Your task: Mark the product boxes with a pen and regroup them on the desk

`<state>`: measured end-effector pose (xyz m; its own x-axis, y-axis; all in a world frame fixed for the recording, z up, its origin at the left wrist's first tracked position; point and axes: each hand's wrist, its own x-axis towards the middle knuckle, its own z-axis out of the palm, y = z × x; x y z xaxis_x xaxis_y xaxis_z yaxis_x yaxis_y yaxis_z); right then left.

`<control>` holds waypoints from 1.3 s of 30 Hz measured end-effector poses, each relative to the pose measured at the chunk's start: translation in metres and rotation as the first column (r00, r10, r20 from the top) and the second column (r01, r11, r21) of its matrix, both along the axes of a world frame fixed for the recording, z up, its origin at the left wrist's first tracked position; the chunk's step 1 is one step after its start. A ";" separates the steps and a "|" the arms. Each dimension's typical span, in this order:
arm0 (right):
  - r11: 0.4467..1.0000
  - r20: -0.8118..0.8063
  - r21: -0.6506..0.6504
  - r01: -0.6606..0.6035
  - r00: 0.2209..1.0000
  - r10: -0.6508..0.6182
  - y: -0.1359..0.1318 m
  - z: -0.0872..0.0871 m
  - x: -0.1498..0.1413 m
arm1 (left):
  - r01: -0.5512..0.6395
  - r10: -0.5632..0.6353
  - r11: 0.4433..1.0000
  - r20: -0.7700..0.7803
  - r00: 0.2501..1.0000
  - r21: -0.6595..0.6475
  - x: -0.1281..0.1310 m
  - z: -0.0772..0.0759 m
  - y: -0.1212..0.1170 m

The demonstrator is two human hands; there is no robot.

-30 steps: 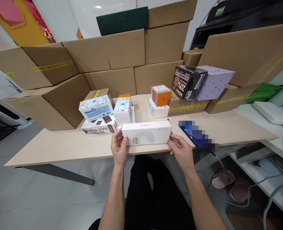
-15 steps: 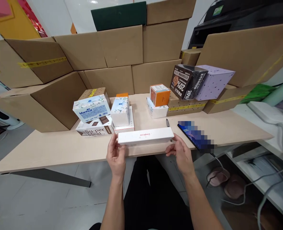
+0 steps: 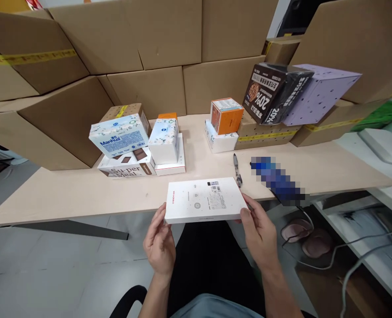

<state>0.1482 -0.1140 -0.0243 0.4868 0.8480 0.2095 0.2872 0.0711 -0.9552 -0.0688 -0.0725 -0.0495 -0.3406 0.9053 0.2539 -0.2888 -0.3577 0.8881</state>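
A flat white box (image 3: 204,201) with small print and a red mark on its broad face is held between my two hands, over the table's front edge. My left hand (image 3: 160,243) grips its left end, fingers curled around the corner. At the right end, my right hand (image 3: 258,227) has its thumb on top and its fingers partly hidden below. Beyond the box lies a black pen (image 3: 237,171). To the left are a Manhua tissue pack (image 3: 118,137) on a Su-per Meal box (image 3: 126,167), and another tissue pack (image 3: 164,139) on a white box (image 3: 181,159).
An orange box (image 3: 230,119) sits on a tissue pack (image 3: 220,140). A black 20% box (image 3: 268,97) and a lilac box (image 3: 321,95) rest on cardboard boxes. A pixelated device (image 3: 277,181) with a cable lies at the right. Cardboard walls (image 3: 149,92) border the table (image 3: 66,198).
The white box has turned from its narrow side to show its broad printed face, and come nearer to me. My right hand has closed on its right end. The view has tilted down.
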 end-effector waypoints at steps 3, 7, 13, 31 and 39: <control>1.000 0.036 -0.005 0.024 0.999 -0.024 0.002 -0.001 0.002 | 0.049 -0.049 0.999 0.019 0.999 0.000 0.001 0.006 0.001; 0.998 0.060 -0.052 0.019 0.998 -0.016 0.002 -0.002 0.004 | -0.058 0.052 0.997 -0.098 0.994 -0.052 0.003 0.011 0.004; 1.000 -0.015 -0.012 -0.023 1.000 0.023 0.001 -0.008 0.005 | -0.112 0.080 0.988 -0.271 0.959 -0.105 0.001 0.010 0.002; 0.998 -0.168 -0.017 0.054 0.984 -0.056 0.022 -0.001 -0.001 | -0.090 0.119 0.992 -0.399 0.909 0.092 0.011 0.032 0.020; 0.996 -0.012 -0.070 0.046 0.999 -0.047 0.030 -0.002 -0.002 | -0.120 0.160 0.987 -0.503 0.849 0.110 0.007 0.017 0.034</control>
<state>0.1467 -0.0836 -0.0259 0.5282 0.8369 0.1437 0.2755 -0.0088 -0.9613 -0.0615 -0.0389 -0.0325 -0.2676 0.8304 0.4888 0.2543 -0.4284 0.8671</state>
